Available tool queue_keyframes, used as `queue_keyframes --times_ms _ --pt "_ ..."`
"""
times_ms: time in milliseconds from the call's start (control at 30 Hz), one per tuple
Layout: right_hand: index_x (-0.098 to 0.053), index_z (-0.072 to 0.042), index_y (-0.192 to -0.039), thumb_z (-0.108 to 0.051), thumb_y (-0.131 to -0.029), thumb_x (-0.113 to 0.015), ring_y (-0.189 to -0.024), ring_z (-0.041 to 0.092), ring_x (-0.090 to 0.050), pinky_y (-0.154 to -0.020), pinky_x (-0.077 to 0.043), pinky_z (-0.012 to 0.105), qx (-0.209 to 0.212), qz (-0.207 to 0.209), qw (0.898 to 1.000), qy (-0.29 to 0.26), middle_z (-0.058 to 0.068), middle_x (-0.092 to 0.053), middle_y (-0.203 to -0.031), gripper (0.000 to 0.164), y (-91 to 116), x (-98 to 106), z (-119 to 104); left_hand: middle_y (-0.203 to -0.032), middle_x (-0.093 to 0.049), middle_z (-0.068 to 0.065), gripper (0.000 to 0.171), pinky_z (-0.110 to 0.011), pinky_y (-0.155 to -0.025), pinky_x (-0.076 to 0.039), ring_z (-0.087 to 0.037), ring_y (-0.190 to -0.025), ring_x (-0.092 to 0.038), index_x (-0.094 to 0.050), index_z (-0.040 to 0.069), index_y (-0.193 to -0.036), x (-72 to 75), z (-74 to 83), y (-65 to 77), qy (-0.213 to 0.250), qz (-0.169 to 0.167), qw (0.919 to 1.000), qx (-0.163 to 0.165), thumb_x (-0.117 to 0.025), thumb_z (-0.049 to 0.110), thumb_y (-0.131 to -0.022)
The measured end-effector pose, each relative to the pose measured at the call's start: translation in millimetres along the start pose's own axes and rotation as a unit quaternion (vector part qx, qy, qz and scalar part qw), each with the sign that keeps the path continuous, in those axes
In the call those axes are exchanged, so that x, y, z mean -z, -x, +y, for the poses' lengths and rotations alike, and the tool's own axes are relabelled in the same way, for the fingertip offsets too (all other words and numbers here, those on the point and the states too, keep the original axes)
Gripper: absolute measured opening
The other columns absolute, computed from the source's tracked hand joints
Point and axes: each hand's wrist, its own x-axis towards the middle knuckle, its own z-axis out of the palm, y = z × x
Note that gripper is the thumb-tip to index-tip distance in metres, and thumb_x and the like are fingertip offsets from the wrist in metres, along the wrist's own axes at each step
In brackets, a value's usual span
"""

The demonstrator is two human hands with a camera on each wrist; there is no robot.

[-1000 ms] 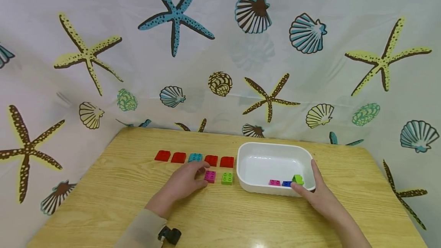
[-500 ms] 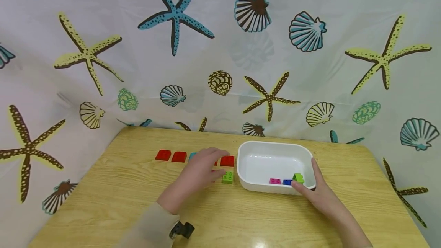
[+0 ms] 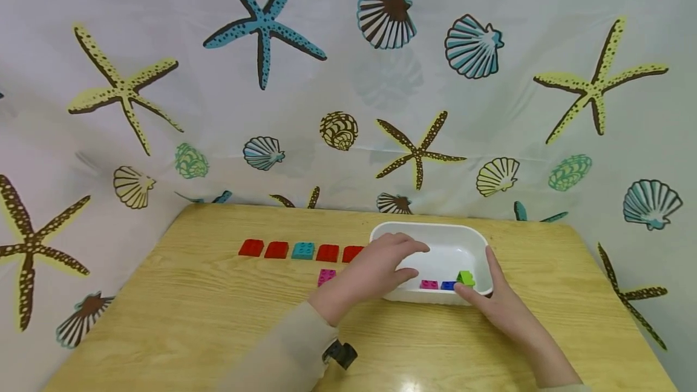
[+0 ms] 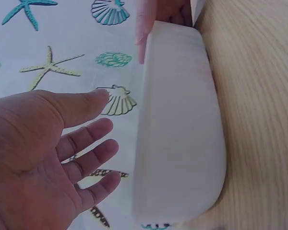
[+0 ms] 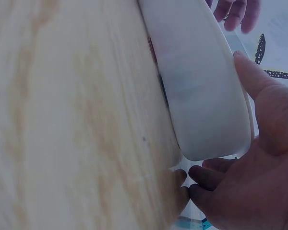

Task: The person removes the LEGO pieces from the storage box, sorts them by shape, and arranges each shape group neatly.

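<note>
A white plastic tub point(image 3: 425, 297) stands on the table. Its right end is gripped by my right hand point(image 3: 509, 307), the thumb over the rim; the right wrist view shows the fingers around that corner of the tub point(image 5: 201, 91). My left hand point(image 3: 376, 268) hovers at the tub's left part, fingers relaxed and apart, holding nothing; in the left wrist view the left hand point(image 4: 38, 158) is beside the tub wall point(image 4: 180, 120). Inside the tub lie a pink toy brick point(image 3: 429, 284), a blue toy brick point(image 3: 448, 285) and a green toy brick point(image 3: 465, 278).
Left of the tub, a row holds several red toy bricks point(image 3: 276, 250) and one teal toy brick point(image 3: 303, 250). In front of the row sits a pink toy brick point(image 3: 326, 276). A curtain point(image 3: 305, 101) printed with shells and starfish hangs behind the wooden table point(image 3: 179, 319).
My left hand has moved right, from the loose bricks to the tub, and now covers where the loose green brick lay. My right hand keeps its grip. The head view has shifted slightly.
</note>
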Motion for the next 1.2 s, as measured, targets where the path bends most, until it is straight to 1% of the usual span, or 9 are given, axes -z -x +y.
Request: queue_keyframes --times_ms 67,200,300,400,633,767,900,1033,1200 --pt "0.024 -0.024 -0.173 -0.061 -0.105 -0.069 -0.163 0.059 -0.007 -0.124 -0.016 0.078 -0.001 0.0 1.0 0.003 0.027 0.007 -0.181 0.122 0 0 -1 -0.149 -0.067 0.0 0.046 -0.039 -0.119 -0.048 -0.022 -0.14 -0.059 -0.067 0.021 -0.151 -7.3 1.4 -8.9 -0.006 -0.007 1.0 -0.003 -0.078 0.025 -0.106" --pt "0.023 -0.023 -0.174 -0.06 -0.105 -0.07 -0.163 0.06 -0.009 -0.125 -0.016 0.077 0.001 0.0 1.0 0.001 0.029 0.006 -0.181 0.122 1 1 -1 -0.148 -0.067 0.0 0.043 -0.039 -0.12 -0.047 -0.022 -0.139 -0.06 -0.069 0.02 -0.149 -20.7 1.7 -23.3 -0.013 -0.025 0.9996 0.001 -0.077 0.024 -0.107" --pt "0.022 -0.022 -0.174 -0.059 -0.105 -0.07 -0.163 0.06 -0.009 -0.125 -0.016 0.077 0.005 0.001 1.0 -0.001 0.029 0.004 -0.181 0.121 2 2 -2 -0.148 -0.067 0.0 0.042 -0.038 -0.12 -0.047 -0.021 -0.139 -0.06 -0.07 0.021 -0.149 -28.2 0.0 -30.9 -0.014 -0.038 0.9991 0.007 -0.076 0.024 -0.108" --pt "0.021 -0.021 -0.174 -0.058 -0.105 -0.07 -0.163 0.059 -0.009 -0.126 -0.016 0.076 0.01 0.003 1.0 -0.001 0.029 0.004 -0.181 0.12 1 2 -2 -0.148 -0.067 0.0 0.041 -0.037 -0.121 -0.047 -0.02 -0.139 -0.06 -0.07 0.021 -0.149 -33.2 -2.3 -36.6 -0.003 -0.052 0.9986 0.009 -0.075 0.023 -0.108" --pt "0.021 -0.021 -0.175 -0.057 -0.105 -0.07 -0.163 0.059 -0.009 -0.125 -0.017 0.076 0.012 0.004 1.0 0.001 0.029 0.004 -0.181 0.12 1 2 -2 -0.144 -0.07 0.001 0.04 -0.035 -0.118 -0.048 -0.017 -0.134 -0.063 -0.072 0.021 -0.147 -35.9 -7.2 -46.2 0.031 -0.096 0.9949 0.004 -0.075 0.015 -0.108" --pt "0.021 -0.021 -0.175 -0.058 -0.105 -0.07 -0.162 0.06 -0.011 -0.125 -0.018 0.076 0.013 0.006 1.0 0.004 0.029 0.003 -0.181 0.12 0 2 -2 -0.143 -0.071 0.002 0.038 -0.037 -0.118 -0.049 -0.018 -0.133 -0.064 -0.075 0.021 -0.144 -35.6 -9.5 -49.0 0.048 -0.118 0.9919 0.007 -0.076 0.015 -0.107" --pt "0.02 -0.02 -0.175 -0.057 -0.105 -0.07 -0.162 0.06 -0.013 -0.125 -0.018 0.076 0.017 0.007 1.0 0.005 0.03 0.002 -0.181 0.12 0 3 -2 -0.14 -0.073 0.002 0.036 -0.036 -0.116 -0.051 -0.018 -0.129 -0.067 -0.077 0.021 -0.141 -34.9 -10.7 -51.0 0.052 -0.139 0.9889 0.001 -0.077 0.016 -0.106" --pt "0.021 -0.021 -0.175 -0.056 -0.105 -0.071 -0.162 0.06 -0.012 -0.126 -0.018 0.076 0.016 0.006 1.0 0.002 0.031 0.002 -0.18 0.12 1 3 -2 -0.139 -0.073 0.002 0.035 -0.034 -0.115 -0.052 -0.017 -0.127 -0.068 -0.078 0.019 -0.14 -36.4 -12.8 -53.1 0.043 -0.149 0.9878 -0.01 -0.078 0.017 -0.105" --pt "0.02 -0.022 -0.175 -0.057 -0.105 -0.071 -0.162 0.06 -0.012 -0.126 -0.017 0.076 0.01 0.008 1.0 -0.002 0.031 0.002 -0.18 0.12 2 3 -1 -0.137 -0.074 0.002 0.034 -0.035 -0.115 -0.052 -0.017 -0.125 -0.068 -0.079 0.017 -0.138 -39.8 -14.2 -55.5 0.042 -0.15 0.9879 0.0 -0.079 0.016 -0.104"
